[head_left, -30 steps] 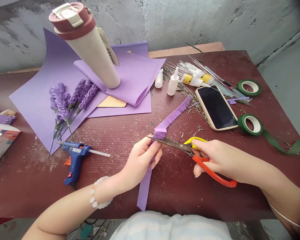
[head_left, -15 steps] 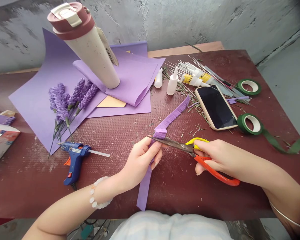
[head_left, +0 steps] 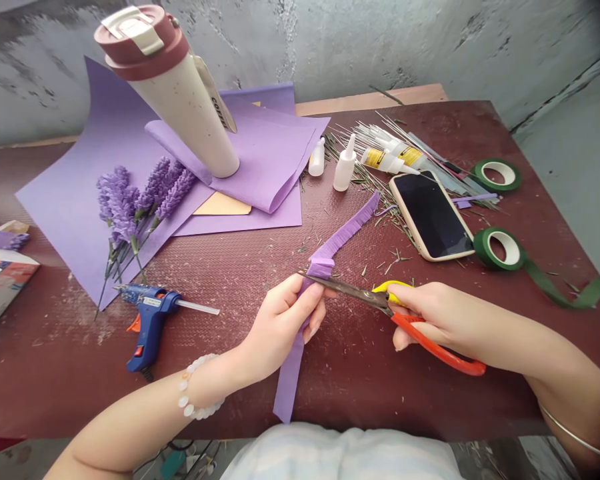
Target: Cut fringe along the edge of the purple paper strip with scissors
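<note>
My left hand [head_left: 283, 323] pinches a long purple paper strip [head_left: 291, 373] over the dark red table [head_left: 230, 280]. The strip's far part [head_left: 347, 230] is cut into a fringe and lies on the table; its plain end hangs down towards my lap. In my right hand [head_left: 430, 317] are scissors [head_left: 380, 299] with one yellow and one orange handle. Their blades are nearly shut, and the tips meet the strip just above my left fingers.
A blue glue gun [head_left: 153, 317] lies at the left beside purple paper flowers [head_left: 135, 207]. Purple sheets [head_left: 260, 160] hold a white tumbler [head_left: 180, 87]. Glue bottles [head_left: 345, 163], a phone [head_left: 433, 213], thin wires and two green tape rolls [head_left: 497, 247] are at the right.
The scissors and my right hand have drifted slightly right and down, staying at the strip. My left hand keeps its grip in about the same place.
</note>
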{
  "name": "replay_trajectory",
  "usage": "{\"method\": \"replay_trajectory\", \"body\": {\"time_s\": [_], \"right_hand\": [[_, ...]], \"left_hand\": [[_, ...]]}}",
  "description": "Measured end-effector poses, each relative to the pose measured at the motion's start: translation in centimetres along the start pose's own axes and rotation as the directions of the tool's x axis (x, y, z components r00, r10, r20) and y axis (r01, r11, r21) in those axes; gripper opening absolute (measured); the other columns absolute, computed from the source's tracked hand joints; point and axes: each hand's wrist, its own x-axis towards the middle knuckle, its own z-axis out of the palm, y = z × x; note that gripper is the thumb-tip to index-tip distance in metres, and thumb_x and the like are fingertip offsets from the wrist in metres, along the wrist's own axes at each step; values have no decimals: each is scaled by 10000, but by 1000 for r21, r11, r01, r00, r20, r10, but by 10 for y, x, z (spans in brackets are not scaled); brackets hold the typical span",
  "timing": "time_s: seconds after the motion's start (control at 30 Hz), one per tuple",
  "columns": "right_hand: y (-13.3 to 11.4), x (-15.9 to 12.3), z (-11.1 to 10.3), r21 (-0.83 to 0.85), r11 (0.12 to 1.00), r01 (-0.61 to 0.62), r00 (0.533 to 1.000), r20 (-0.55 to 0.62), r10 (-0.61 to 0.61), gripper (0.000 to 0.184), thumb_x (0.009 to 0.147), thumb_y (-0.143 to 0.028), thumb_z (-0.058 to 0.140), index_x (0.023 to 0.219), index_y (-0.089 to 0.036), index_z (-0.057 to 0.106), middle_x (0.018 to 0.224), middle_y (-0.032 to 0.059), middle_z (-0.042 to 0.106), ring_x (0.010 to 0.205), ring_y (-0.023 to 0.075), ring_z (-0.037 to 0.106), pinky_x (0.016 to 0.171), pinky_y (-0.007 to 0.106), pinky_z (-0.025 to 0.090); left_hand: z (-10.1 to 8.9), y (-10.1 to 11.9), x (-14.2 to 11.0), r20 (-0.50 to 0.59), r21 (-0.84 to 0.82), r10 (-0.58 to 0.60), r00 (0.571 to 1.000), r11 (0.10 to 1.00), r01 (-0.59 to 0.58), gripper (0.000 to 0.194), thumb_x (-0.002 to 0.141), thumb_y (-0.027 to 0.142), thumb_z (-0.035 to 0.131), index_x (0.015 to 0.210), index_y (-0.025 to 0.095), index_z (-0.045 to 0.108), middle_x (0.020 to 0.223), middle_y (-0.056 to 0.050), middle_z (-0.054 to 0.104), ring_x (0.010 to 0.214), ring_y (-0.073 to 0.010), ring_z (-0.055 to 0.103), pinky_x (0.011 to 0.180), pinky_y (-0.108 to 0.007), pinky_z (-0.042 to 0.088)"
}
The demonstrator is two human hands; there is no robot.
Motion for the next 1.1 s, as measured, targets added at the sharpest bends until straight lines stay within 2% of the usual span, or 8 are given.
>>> {"method": "replay_trajectory", "body": {"time_s": [0.13, 0.27, 0.4, 0.57, 0.73, 0.9, 1.0, 1.1], "right_hand": [[1, -1, -3, 32, 999, 35, 998, 51, -37, 255, 1046, -501, 608, 900, -301, 546, 754, -1, 818, 697, 259, 686, 682, 338, 460], [5, 0, -6, 56, 996, 76, 991, 108, -82, 366, 1083, -577, 564, 858, -291, 535, 674, -25, 690, 646, 223, 552, 671, 338, 411], [13, 3, -9, 117, 991, 62, 980, 182, -83, 402, 1063, -618, 615, 855, -289, 512, 642, -63, 534, 617, 188, 425, 601, 323, 320], [14, 4, -13, 160, 987, 10, 974, 222, -46, 344, 1049, -545, 643, 869, -292, 494, 666, -82, 466, 576, 163, 345, 555, 314, 254], [7, 4, -15, 187, 982, -24, 971, 237, -21, 294, 1038, -495, 628, 871, -291, 500, 649, -92, 493, 472, 138, 331, 525, 319, 255], [8, 5, -13, 246, 969, -38, 973, 229, -20, 255, 1005, -421, 658, 857, -283, 502, 641, -96, 510, 464, 124, 336, 506, 312, 245], [6, 2, -11, 223, 974, -43, 973, 229, -9, 255, 911, -355, 743, 871, -291, 499, 582, -123, 466, 451, 121, 336, 483, 299, 224], [0, -2, -10, 172, 980, -95, 972, 227, 54, 330, 843, -333, 818, 887, -305, 492, 520, -147, 440, 419, 135, 379, 480, 304, 239]], "left_hand": [[-1, 2, -2, 25, -45, 24, 999, 999, -23, 439, 1139, 555, 700, 949, 161, 746, 608, 39, 586, 509, -99, 466, 535, -248, 387], [-1, 3, -4, 12, -55, 0, 1000, 998, 1, 460, 1118, 581, 714, 968, 150, 775, 591, 13, 620, 489, -122, 487, 527, -278, 407], [1, 5, -4, -3, -44, -22, 1000, 999, 22, 473, 1097, 603, 738, 982, 147, 783, 589, 5, 638, 484, -132, 507, 528, -291, 421], [0, 4, -3, 14, -42, -14, 1000, 999, 14, 464, 1117, 582, 723, 983, 142, 787, 599, -3, 659, 489, -123, 524, 529, -272, 414], [-1, 3, -2, 38, -64, -3, 999, 998, 6, 441, 1117, 557, 735, 983, 140, 789, 607, -2, 661, 488, -111, 516, 530, -260, 405], [-1, 4, -4, 32, -53, -17, 999, 998, 19, 456, 1104, 579, 742, 977, 144, 790, 578, 15, 612, 484, -116, 483, 519, -269, 396], [0, 5, -5, 38, -28, -20, 999, 999, 21, 475, 1101, 601, 738, 964, 148, 783, 570, 25, 590, 487, -115, 466, 523, -271, 392], [2, 6, -7, 53, 13, -40, 998, 999, 39, 499, 1104, 626, 726, 966, 150, 782, 573, 32, 583, 495, -111, 466, 536, -269, 393]]}}
